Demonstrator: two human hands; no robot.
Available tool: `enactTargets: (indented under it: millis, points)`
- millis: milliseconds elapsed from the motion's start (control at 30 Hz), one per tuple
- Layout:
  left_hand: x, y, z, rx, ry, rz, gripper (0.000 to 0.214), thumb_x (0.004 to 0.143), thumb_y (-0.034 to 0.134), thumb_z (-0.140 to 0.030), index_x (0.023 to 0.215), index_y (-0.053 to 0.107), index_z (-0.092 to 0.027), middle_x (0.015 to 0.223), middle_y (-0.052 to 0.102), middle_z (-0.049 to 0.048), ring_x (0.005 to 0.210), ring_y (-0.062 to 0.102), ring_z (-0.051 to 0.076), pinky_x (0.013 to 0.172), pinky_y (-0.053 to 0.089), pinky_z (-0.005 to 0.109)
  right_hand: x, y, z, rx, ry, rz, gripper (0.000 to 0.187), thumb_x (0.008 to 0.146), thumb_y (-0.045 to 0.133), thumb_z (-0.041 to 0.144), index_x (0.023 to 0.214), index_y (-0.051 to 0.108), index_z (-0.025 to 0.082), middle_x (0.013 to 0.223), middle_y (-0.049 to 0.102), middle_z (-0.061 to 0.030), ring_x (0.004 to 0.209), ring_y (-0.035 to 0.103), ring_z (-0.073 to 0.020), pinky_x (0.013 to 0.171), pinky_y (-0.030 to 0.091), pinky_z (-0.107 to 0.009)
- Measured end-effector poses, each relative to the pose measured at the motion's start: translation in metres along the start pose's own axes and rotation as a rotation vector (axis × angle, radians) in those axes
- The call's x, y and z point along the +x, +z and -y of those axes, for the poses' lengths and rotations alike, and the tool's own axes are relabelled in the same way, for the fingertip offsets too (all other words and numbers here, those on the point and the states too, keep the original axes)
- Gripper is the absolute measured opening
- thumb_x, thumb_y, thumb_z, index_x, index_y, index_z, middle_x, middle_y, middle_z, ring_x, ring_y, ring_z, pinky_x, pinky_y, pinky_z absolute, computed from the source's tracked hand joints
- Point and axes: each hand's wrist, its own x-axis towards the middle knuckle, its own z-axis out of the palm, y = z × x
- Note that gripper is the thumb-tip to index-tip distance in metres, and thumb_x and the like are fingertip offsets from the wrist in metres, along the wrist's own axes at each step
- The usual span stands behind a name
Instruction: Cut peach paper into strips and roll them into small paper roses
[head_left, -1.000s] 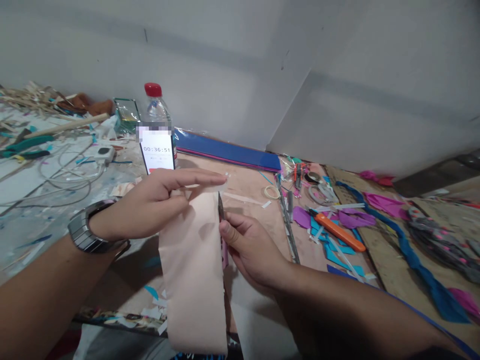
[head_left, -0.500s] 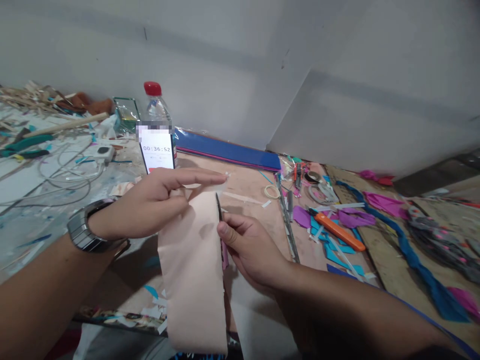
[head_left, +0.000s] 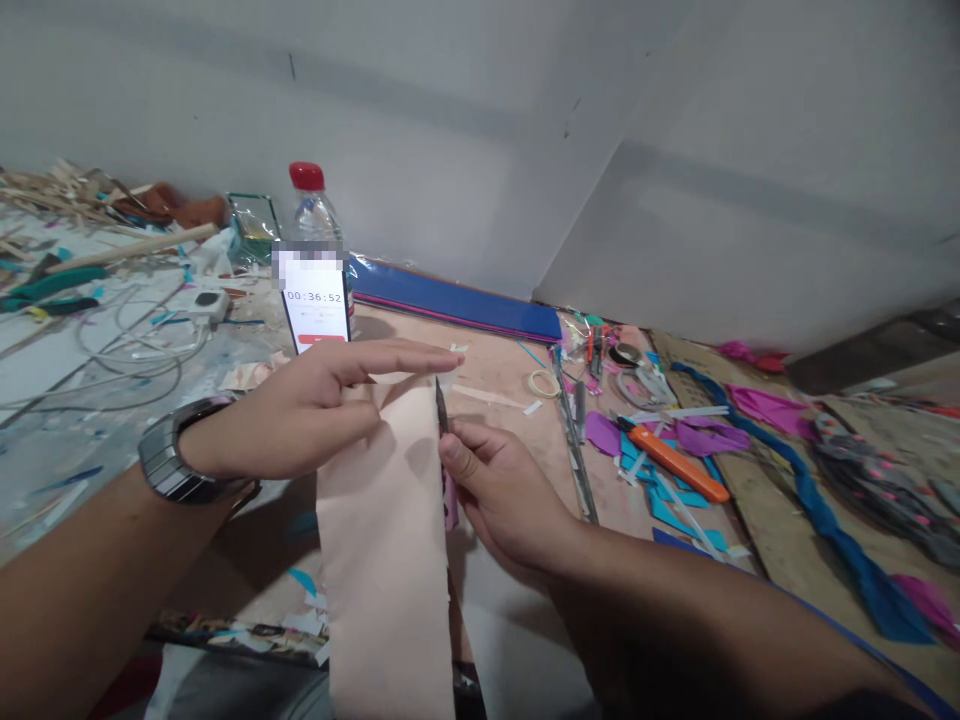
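A long pale peach sheet of paper hangs down in front of me over the table edge, its right side rough. My left hand, with a metal watch on the wrist, has its fingers stretched across the sheet's top and the thumb underneath them, holding the paper. My right hand is closed around a cutting tool with a dark pointed blade, which stands upright at the paper's right edge. Pink shows below the thumb, perhaps its handle. Whether it is a knife or scissors is hidden.
A phone with a timer leans before a red-capped bottle. Blue sheets lie along the wall. To the right are an orange utility knife, a tape ring and coloured scraps. Green-handled pliers and cables lie left.
The blade and my right hand have shifted slightly right, and the blade stands a bit more upright. My left fingertips have moved slightly right, and the paper's lower end hangs lower in view.
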Motion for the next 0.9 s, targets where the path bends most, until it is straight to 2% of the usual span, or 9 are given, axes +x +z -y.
enactTargets:
  millis: [167,300,367,433,500,567,633,733,900]
  points:
    - [0.001,0.0005,-0.0024,0.01,-0.022,-0.002,0.071,0.076,0.049,-0.004,0.139,0.066,-0.032,0.129,0.073,0.0022,0.104,0.07,0.022,0.097,0.057,0.04,-0.0007,0.0032,0.0009,0.005,0.031,-0.024,0.041,0.086,0.076,0.055,0.077,0.065,0.017,0.061,0.056,0.0055,0.047,0.051,-0.0071,0.044,0.04,-0.02]
    - [0.0002,0.0005,-0.0035,0.012,-0.071,0.019,0.072,0.076,0.049,-0.005,0.141,0.063,-0.032,0.135,0.07,0.003,0.087,0.071,0.017,0.078,0.061,0.032,-0.0006,0.004,0.0009,0.021,0.037,-0.038,0.041,0.085,0.077,0.055,0.076,0.065,0.017,0.06,0.056,0.0057,0.046,0.051,-0.0067,0.043,0.041,-0.02]
    - [-0.0002,0.0005,-0.0034,0.005,-0.091,0.023,0.072,0.078,0.049,-0.006,0.143,0.061,-0.032,0.135,0.07,0.003,0.084,0.071,0.018,0.073,0.061,0.031,-0.0003,0.003,0.0001,0.013,0.036,-0.037,0.042,0.086,0.077,0.054,0.073,0.063,0.017,0.058,0.055,0.0059,0.045,0.05,-0.0068,0.043,0.04,-0.02]
    - [-0.0001,0.0007,-0.0029,-0.015,-0.087,0.02,0.072,0.079,0.051,-0.007,0.146,0.059,-0.032,0.133,0.071,0.0027,0.093,0.073,0.021,0.079,0.063,0.034,0.0001,0.0018,-0.0009,0.003,0.03,-0.034,0.043,0.087,0.076,0.054,0.071,0.061,0.017,0.056,0.055,0.0059,0.044,0.051,-0.0069,0.043,0.04,-0.02]
    - [0.0007,0.0011,-0.0019,-0.039,-0.046,0.012,0.072,0.08,0.053,-0.007,0.148,0.056,-0.031,0.139,0.068,0.0033,0.112,0.07,0.025,0.095,0.06,0.04,0.0002,0.0011,-0.0013,0.008,0.026,-0.028,0.042,0.087,0.075,0.054,0.073,0.062,0.017,0.057,0.056,0.0058,0.044,0.051,-0.007,0.043,0.04,-0.02]
    - [0.0016,0.0017,-0.0004,-0.062,0.01,0.011,0.074,0.079,0.054,-0.006,0.149,0.054,-0.03,0.147,0.062,0.0045,0.13,0.061,0.027,0.111,0.051,0.044,0.0002,0.0011,-0.0009,0.022,0.012,-0.011,0.041,0.087,0.074,0.056,0.076,0.063,0.018,0.058,0.057,0.0057,0.045,0.051,-0.0072,0.043,0.04,-0.021]
    - [0.0022,0.0024,0.0013,-0.083,0.038,0.022,0.077,0.079,0.052,-0.004,0.151,0.051,-0.029,0.15,0.059,0.0048,0.139,0.055,0.027,0.12,0.042,0.046,0.0002,0.0016,0.0001,0.025,-0.014,0.011,0.041,0.087,0.074,0.056,0.077,0.064,0.018,0.058,0.057,0.0059,0.046,0.05,-0.007,0.045,0.04,-0.02]
    - [0.0025,0.0034,0.003,-0.097,0.038,0.047,0.08,0.077,0.049,-0.001,0.152,0.049,-0.029,0.152,0.057,0.0048,0.142,0.052,0.026,0.123,0.037,0.046,0.0007,0.0025,0.0017,0.014,-0.036,0.019,0.04,0.088,0.074,0.055,0.076,0.064,0.018,0.058,0.056,0.0061,0.048,0.05,-0.0069,0.046,0.041,-0.02]
    - [0.0031,0.0039,0.001,-0.117,0.032,0.08,0.081,0.076,0.049,-0.002,0.152,0.048,-0.029,0.151,0.058,0.0058,0.141,0.053,0.027,0.12,0.04,0.047,0.0024,0.0022,0.0013,0.009,-0.034,-0.031,0.042,0.088,0.074,0.056,0.074,0.063,0.018,0.058,0.057,0.0054,0.048,0.05,-0.0072,0.046,0.039,-0.021]
